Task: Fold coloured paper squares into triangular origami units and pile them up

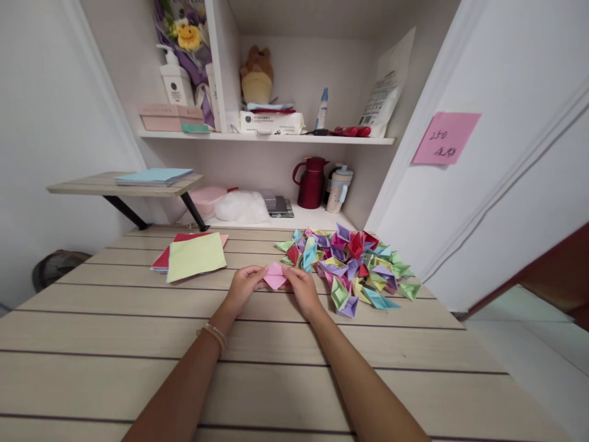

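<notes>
A small folded piece of pink paper (275,277) is held between my two hands, just above the slatted table (271,344). My left hand (245,287) pinches its left edge, and my right hand (302,288) grips the right edge; both sets of fingers are closed on it. The paper shows a pointed lower end and a crease across it. Close by on the right lies a heap of folded paper boats (338,264) in purple, green, blue, red, yellow and pink. To the left of my hands rests a stack of coloured paper sheets (197,256), yellow-green on top.
A small raised shelf (92,184) at the left carries blue paper (154,176). Behind the table, a cabinet holds a red jug (311,184), a pale cup (339,190) and a white plastic bag (242,207). A pink note (446,139) sticks to the right wall.
</notes>
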The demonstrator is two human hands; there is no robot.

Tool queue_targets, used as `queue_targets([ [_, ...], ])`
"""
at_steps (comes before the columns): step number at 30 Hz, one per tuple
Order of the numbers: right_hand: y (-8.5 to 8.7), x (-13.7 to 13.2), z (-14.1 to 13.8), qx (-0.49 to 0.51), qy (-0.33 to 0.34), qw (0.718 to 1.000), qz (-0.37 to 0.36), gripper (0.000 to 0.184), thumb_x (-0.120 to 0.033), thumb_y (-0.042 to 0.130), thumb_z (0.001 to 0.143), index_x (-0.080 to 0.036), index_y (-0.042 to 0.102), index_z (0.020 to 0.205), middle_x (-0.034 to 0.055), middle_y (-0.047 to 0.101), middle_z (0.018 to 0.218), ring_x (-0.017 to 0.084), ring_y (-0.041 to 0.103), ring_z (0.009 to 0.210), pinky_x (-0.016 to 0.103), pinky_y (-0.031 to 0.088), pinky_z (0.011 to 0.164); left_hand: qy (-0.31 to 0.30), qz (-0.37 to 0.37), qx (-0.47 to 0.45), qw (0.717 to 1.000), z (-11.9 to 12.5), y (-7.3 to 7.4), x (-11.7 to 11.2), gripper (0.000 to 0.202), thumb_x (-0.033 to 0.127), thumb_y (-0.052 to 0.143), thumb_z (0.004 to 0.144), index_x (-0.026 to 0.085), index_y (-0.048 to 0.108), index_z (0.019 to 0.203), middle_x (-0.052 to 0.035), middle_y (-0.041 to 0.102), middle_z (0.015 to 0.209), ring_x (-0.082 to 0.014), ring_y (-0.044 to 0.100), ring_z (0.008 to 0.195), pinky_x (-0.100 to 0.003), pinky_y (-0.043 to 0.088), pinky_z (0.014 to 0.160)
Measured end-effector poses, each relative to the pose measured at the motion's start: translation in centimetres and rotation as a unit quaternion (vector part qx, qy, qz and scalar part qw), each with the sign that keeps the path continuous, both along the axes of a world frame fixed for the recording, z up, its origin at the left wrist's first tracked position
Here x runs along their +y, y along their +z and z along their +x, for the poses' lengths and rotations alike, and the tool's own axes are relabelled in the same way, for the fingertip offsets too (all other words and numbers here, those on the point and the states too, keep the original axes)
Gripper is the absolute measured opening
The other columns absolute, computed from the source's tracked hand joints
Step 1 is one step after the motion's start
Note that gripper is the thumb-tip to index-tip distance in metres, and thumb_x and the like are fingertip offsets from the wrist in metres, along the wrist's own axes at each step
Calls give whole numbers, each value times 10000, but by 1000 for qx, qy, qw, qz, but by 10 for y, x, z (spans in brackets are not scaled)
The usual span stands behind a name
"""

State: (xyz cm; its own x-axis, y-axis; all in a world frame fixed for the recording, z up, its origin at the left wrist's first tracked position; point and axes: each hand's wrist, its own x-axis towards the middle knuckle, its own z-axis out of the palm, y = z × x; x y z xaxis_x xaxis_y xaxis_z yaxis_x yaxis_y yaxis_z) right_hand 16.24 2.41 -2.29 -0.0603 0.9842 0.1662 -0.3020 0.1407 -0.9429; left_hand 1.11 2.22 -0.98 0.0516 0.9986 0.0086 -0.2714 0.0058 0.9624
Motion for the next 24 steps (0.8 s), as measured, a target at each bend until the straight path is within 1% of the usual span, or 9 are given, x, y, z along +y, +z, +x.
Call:
queue_targets([
  [2, -1, 0, 0, 0, -15, 1000, -5, 282, -419, 667, 683, -169, 678, 813, -1, 603, 642, 121, 532, 561, 251, 466, 544, -2, 6, 22, 1000, -1, -1, 1, 348, 329, 769, 592, 98, 651, 823, -71, 696, 734, -176, 658, 692, -311, 537, 703],
  [4, -2, 0, 0, 1, -31, 1000, -4, 359, -393, 687, 668, -177, 652, 953, -17, 596, 619, 109, 513, 530, 232, 435, 518, -8, 12, 42, 999, -1, -2, 1, 443, 316, 770, 593, 114, 632, 962, -52, 690, 721, -164, 650, 665, -301, 532, 671],
  [6, -2, 0, 0, -4, -33, 999, 5, 360, -384, 691, 665, -168, 646, 950, -17, 596, 602, 104, 506, 515, 224, 413, 508, -13, 18, 61, 998, 0, -1, 1, 507, 313, 768, 593, 125, 613, 1037, -42, 685, 713, -156, 643, 654, -288, 522, 658],
  [8, -1, -2, 0, -23, -19, 999, 23, 293, -385, 690, 666, -154, 663, 844, 13, 627, 648, 113, 528, 548, 232, 417, 530, -15, 27, 83, 996, 1, 0, 0, 474, 316, 773, 579, 119, 640, 989, -48, 686, 723, -156, 640, 674, -271, 508, 666],
  [10, 1, -3, 0, -48, -1, 998, 40, 259, -385, 686, 671, -148, 665, 776, 35, 646, 694, 125, 551, 590, 242, 426, 557, -14, 38, 98, 994, 2, 1, -1, 387, 323, 778, 562, 114, 673, 871, -62, 691, 745, -162, 639, 707, -256, 496, 674],
  [13, 4, -6, -1, -54, 11, 998, 31, 298, -369, 695, 670, -162, 645, 878, 2, 617, 629, 115, 539, 554, 230, 408, 528, 12, 37, 84, 996, 2, 0, 0, 330, 331, 780, 551, 120, 671, 780, -65, 694, 742, -158, 634, 700, -241, 488, 652],
  [17, 6, -8, -3, -33, 43, 998, 10, 484, -328, 746, 616, -183, 565, 1041, -35, 600, 599, 99, 532, 504, 214, 406, 496, 54, 22, 31, 998, -2, -3, 4, 410, 335, 775, 563, 134, 635, 891, -47, 687, 709, -131, 618, 598, -222, 476, 562],
  [20, 4, -7, -4, -10, 41, 999, 7, 485, -339, 750, 607, -191, 555, 1026, -24, 621, 649, 97, 554, 518, 212, 434, 507, 37, 17, 13, 999, -3, -3, 4, 456, 338, 764, 584, 141, 605, 963, -57, 693, 748, -141, 633, 606, -241, 498, 574],
  [24, 0, -4, -3, 23, 11, 1000, 1, 468, -377, 732, 626, -196, 559, 1021, -13, 636, 684, 101, 564, 528, 216, 454, 500, 8, 10, 16, 1000, 0, -2, 3, 401, 342, 749, 606, 116, 610, 905, -74, 688, 752, -153, 650, 643, -272, 526, 645],
])
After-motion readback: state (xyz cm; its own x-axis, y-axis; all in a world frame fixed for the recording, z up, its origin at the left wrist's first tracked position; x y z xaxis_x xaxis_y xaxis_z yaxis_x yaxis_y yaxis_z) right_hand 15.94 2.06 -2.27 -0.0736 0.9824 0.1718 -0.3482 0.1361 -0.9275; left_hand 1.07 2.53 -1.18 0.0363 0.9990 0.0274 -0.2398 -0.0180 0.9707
